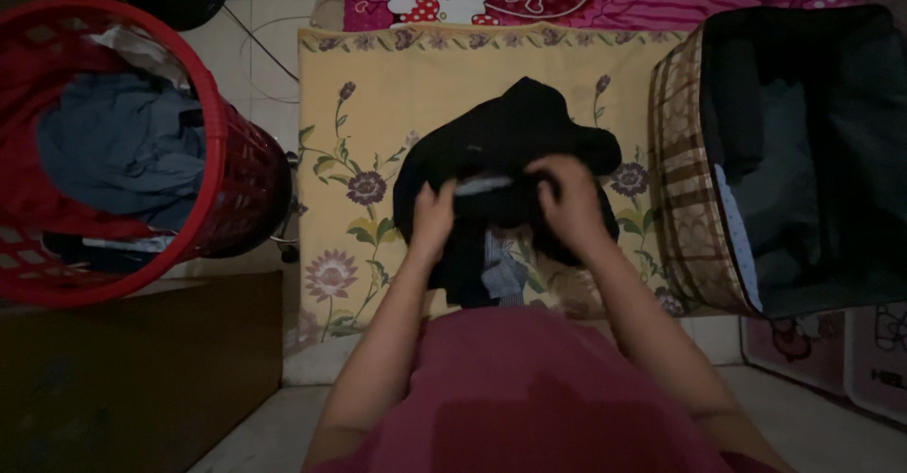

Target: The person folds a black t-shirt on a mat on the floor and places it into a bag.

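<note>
Both hands, left hand and right hand, grip the black garment (near edge).

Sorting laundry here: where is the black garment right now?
In the head view, the black garment lies mid-frame on the floral mat, under both hands, between the red basket and the plaid bag.

The room is dim and the whole view underexposed, with muted colours. The yellow flowered cloth catches the most light near its far edge. The black crumpled garment shows almost no detail. Both moving hands are slightly blurred. The red plastic laundry basket bows outward from wide-angle distortion, and the corners fall into heavy shadow.
</note>
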